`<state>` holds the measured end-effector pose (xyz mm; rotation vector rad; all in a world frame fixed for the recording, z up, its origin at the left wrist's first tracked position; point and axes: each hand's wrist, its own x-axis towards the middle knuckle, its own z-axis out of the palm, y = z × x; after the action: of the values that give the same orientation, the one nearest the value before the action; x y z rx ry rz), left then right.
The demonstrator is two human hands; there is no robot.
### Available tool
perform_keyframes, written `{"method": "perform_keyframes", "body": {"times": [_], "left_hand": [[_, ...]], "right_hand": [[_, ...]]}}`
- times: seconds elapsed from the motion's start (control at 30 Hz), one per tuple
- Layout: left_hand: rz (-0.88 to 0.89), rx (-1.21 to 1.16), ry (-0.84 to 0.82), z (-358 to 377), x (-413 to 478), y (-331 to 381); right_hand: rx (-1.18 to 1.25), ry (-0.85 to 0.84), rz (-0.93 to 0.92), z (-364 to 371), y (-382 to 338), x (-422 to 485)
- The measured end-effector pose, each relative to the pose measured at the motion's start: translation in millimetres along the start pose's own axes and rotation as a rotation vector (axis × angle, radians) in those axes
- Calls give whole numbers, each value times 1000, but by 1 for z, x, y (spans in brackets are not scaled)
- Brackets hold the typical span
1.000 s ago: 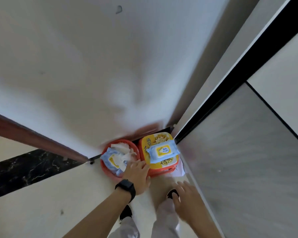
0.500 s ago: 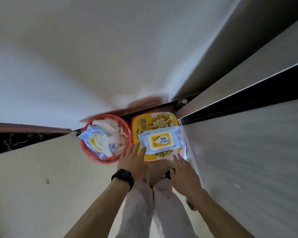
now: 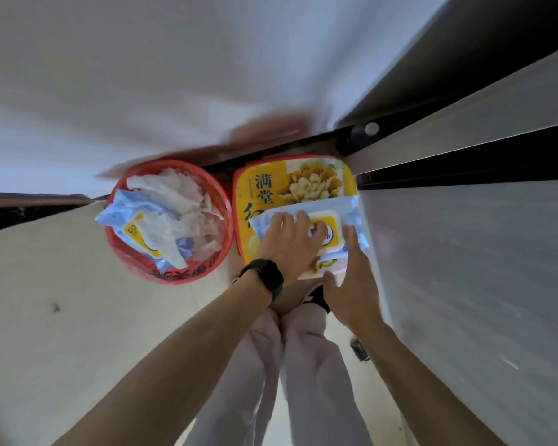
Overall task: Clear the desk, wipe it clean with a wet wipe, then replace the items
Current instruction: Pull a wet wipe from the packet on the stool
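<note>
My left hand [image 3: 289, 244] lies flat on the wipe pack [image 3: 331, 224] atop the yellow box [image 3: 271, 188]; right hand [image 3: 351, 284] — fingers straight, thumb wide — touches its 3 o'clock end.

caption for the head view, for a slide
Head view: left hand and right hand on a wet wipe pack atop a yellow flower-print box, beside a red basket of used wipes

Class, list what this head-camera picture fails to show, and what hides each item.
- Label of the wet wipe pack: head view, covered by fingers of the left hand.
- Near edge of the yellow box: under both hands and the pack.
- Floor of the red basket: buried under crumpled wipes.
- Right hand grip on the pack: blurred, unclear.
- Desk: outside the frame.
</note>
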<state>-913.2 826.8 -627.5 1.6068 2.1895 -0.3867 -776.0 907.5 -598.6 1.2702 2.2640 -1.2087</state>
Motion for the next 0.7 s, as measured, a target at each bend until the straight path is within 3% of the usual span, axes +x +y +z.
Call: {"method": "perform_keyframes", "body": {"times": [0.07, 0.13, 0.23, 0.3, 0.37, 0.47, 0.53, 0.7], "left_hand": [[98, 166, 34, 2, 5, -5], [164, 147, 26, -16, 7, -20], [29, -327, -48, -33, 23, -49], [-116, -526, 19, -28, 30, -67], [-127, -414, 186, -16, 23, -79], [93, -253, 318, 12, 1, -73], [130, -353, 241, 25, -20, -56], [-113, -700, 20, 46, -53, -26]], "right_hand": [[17, 20, 29, 1, 1, 3], [62, 53, 63, 5, 1, 5], [97, 87, 99, 9, -2, 5], [59, 111, 99, 14, -2, 7], [48, 169, 40, 18, -1, 9], [54, 226, 22, 23, -3, 13], [41, 244, 64, 29, -7, 16], [-28, 399, 101, 38, -23, 29]]}}
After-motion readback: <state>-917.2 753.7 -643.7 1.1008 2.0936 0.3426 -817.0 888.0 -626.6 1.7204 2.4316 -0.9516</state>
